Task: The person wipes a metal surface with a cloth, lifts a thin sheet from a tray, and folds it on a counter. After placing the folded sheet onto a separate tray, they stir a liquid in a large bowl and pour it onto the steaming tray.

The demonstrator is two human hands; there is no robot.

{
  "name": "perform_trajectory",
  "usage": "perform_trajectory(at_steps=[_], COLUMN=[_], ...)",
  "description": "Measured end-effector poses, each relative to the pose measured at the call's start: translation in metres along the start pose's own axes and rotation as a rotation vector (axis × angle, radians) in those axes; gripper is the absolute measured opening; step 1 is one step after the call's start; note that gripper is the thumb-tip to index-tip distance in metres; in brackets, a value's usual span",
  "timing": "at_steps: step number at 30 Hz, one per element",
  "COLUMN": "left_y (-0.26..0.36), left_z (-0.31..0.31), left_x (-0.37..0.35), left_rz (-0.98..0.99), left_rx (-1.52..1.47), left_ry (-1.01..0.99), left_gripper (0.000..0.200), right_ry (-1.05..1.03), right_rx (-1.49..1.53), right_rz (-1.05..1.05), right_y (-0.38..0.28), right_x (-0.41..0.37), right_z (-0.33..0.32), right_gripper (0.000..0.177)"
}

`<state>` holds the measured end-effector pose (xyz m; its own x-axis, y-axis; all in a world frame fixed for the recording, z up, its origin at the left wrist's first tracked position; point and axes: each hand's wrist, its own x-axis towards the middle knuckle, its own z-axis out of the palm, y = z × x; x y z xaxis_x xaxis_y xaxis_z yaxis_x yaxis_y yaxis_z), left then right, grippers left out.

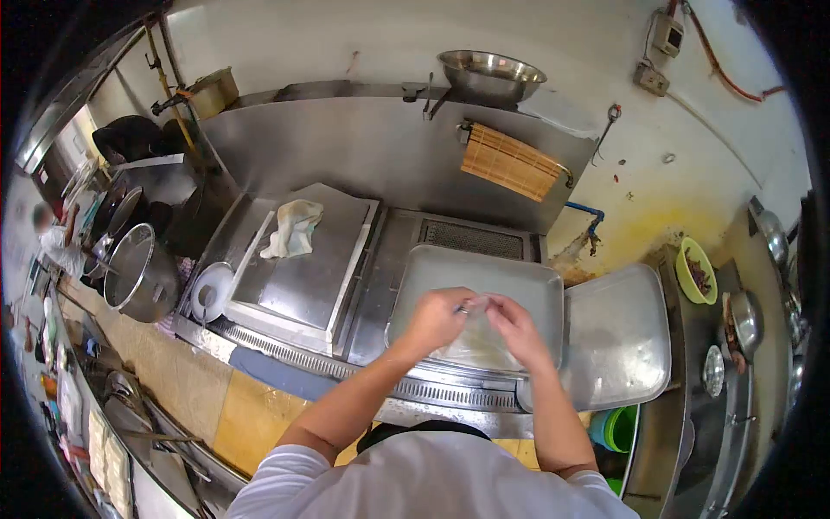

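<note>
Apparently L hand [435,320] & R hand [516,329], fingers clamped on a small translucent item [476,304], meet over lg. rectangular silver metal tray [475,270], prob. for two-sided control.

A metal bowl [491,80] sits on the ledge [367,90] above a hanging bamboo mat [512,163]; a cloth [294,228] lies crumpled further left

No readable text, labels, brands, numbers or signs on anything in view.

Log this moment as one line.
left hand: holding small pale item | right hand: fingers at it | below: metal tray | alongside: second tray
</note>
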<state>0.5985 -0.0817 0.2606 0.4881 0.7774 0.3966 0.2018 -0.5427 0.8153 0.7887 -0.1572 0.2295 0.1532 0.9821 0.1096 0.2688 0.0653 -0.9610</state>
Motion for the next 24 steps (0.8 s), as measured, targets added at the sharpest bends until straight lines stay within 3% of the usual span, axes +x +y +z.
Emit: perform_trajectory(at_steps=[1, 3, 6, 8, 9, 12, 18, 21, 24], left_y=[0.002, 0.004, 0.008, -0.002, -0.006, -0.006, -0.058, -0.07, -0.038], left_z=[0.007, 0.016, 0.003, 0.016, 0.021, 0.011, -0.002, -0.042, -0.097], left_x=[0.003, 0.009, 0.003, -0.018, -0.028, -0.045, -0.061, -0.049, -0.018], left_rz=[-0.049, -0.14, -0.199, -0.224, -0.233, -0.128, 0.044, 0.097, 0.149], left_rx=[-0.056, -0.174, 0.021, -0.132, -0.208, -0.018, 0.286, 0.346, 0.365], left_ry=[0.011, 0.027, -0.263, -0.274, -0.279, -0.334, -0.263, -0.201, 0.048], left_gripper=[0.018, 0.024, 0.035, 0.039, 0.041, 0.038, 0.032, 0.02, 0.008], right_ry=[-0.027, 0.066, 0.24, 0.336, 0.37, 0.477, 0.688, 0.751, 0.741], right_rx=[0.077, -0.099, -0.097, -0.044, -0.04, 0.057, 0.073, -0.041, -0.128], right_rz=[0.031, 0.063, 0.003, -0.048, -0.069, -0.052, -0.167, -0.265, -0.301], right_y=[-0.013, -0.021, -0.041, -0.06, -0.072, -0.091, -0.13, -0.145, -0.167], right_x=[0.005, 0.008, 0.01, 0.008, 0.009, 0.014, 0.005, -0.001, -0.024], right_z=[0.005, 0.004, -0.006, -0.018, -0.027, -0.057, -0.106, -0.134, -0.153], right_gripper=[0.024, 0.024, 0.026, 0.027, 0.027, 0.025, 0.027, 0.027, 0.025])
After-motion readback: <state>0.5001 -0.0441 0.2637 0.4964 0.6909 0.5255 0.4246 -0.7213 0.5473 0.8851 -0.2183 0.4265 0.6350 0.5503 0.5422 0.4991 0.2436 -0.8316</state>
